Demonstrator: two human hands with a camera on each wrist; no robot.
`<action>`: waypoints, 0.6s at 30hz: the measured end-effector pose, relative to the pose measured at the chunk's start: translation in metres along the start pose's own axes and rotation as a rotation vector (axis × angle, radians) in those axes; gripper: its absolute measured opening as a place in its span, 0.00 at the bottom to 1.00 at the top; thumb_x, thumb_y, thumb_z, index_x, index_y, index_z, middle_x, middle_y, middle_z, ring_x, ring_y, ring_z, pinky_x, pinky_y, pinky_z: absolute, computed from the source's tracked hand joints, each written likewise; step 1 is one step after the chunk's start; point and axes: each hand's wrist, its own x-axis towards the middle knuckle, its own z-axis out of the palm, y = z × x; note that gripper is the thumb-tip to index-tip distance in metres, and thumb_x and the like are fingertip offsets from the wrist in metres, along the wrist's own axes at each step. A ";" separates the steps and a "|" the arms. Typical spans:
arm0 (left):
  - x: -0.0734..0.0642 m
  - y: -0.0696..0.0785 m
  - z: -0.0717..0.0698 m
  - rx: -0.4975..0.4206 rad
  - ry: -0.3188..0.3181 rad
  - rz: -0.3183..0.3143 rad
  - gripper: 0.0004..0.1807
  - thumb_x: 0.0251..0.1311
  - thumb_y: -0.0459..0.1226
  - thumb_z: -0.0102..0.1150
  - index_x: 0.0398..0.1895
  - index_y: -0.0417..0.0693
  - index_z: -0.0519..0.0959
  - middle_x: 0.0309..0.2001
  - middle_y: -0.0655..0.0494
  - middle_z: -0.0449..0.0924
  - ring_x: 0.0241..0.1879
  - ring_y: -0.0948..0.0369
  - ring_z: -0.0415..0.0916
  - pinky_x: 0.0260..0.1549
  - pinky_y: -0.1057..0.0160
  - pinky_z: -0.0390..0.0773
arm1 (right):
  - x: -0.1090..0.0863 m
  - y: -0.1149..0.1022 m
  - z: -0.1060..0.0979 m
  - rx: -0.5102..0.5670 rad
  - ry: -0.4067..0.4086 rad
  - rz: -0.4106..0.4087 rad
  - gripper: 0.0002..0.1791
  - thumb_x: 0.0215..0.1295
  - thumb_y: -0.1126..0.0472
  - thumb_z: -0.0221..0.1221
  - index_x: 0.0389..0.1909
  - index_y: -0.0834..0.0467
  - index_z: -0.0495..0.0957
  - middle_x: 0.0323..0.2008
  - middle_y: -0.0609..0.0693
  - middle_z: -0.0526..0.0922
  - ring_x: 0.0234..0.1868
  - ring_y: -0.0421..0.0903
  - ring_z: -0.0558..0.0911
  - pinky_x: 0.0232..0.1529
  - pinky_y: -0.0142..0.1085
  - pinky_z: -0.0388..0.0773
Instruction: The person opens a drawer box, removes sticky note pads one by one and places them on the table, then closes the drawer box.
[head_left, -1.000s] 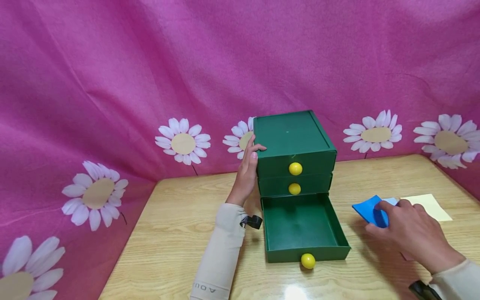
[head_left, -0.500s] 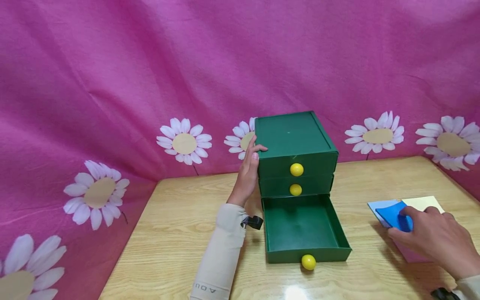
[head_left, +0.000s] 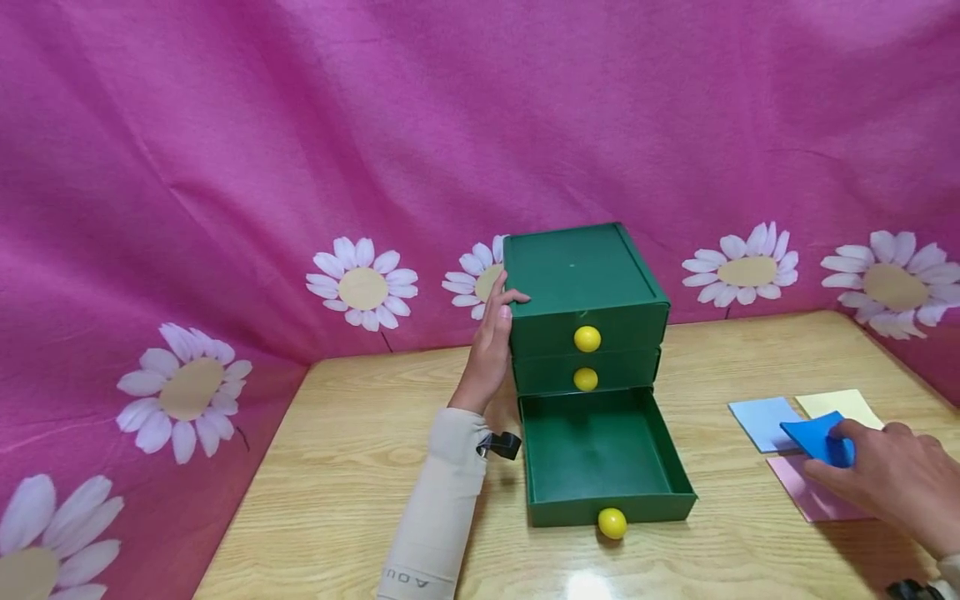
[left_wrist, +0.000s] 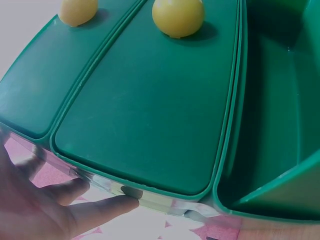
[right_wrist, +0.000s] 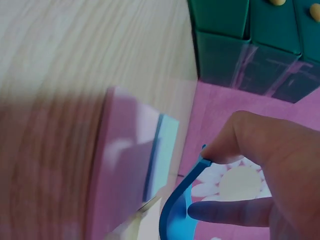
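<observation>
A green drawer cabinet (head_left: 581,271) with yellow knobs stands on the table, its bottom drawer (head_left: 596,458) pulled out and bare inside. My left hand (head_left: 486,354) rests against the cabinet's left side, one finger over the top edge; in the left wrist view its fingers (left_wrist: 100,212) lie along that side. My right hand (head_left: 896,479) pinches a bent dark blue sticky note pad (head_left: 813,435) between thumb and finger, above the other pads. Beneath and around it lie a light blue pad (head_left: 759,421), a pale yellow pad (head_left: 843,404) and a pink pad (head_left: 810,492), partly hidden by the hand.
The wooden table (head_left: 352,467) runs back to a magenta cloth (head_left: 420,150) printed with white daisies. The pulled-out drawer's yellow knob (head_left: 612,523) juts toward the front of the table.
My right hand has carried the dark blue pad to the right, baring more of the light blue and pink pads. My left hand has stayed on the cabinet.
</observation>
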 end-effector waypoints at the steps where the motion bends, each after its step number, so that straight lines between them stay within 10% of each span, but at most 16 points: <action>1: 0.000 0.000 -0.001 0.004 0.002 0.001 0.21 0.76 0.48 0.26 0.62 0.55 0.65 0.77 0.61 0.40 0.74 0.59 0.41 0.66 0.40 0.51 | 0.001 0.002 0.001 0.003 0.001 -0.008 0.42 0.45 0.37 0.68 0.42 0.73 0.74 0.27 0.71 0.71 0.30 0.66 0.71 0.30 0.56 0.66; 18: 0.002 0.005 -0.005 0.016 0.019 -0.012 0.20 0.76 0.47 0.27 0.62 0.54 0.66 0.77 0.60 0.41 0.74 0.58 0.42 0.65 0.38 0.53 | 0.003 0.029 0.011 -0.004 0.017 0.023 0.37 0.44 0.43 0.70 0.39 0.73 0.71 0.28 0.74 0.71 0.30 0.68 0.72 0.29 0.56 0.68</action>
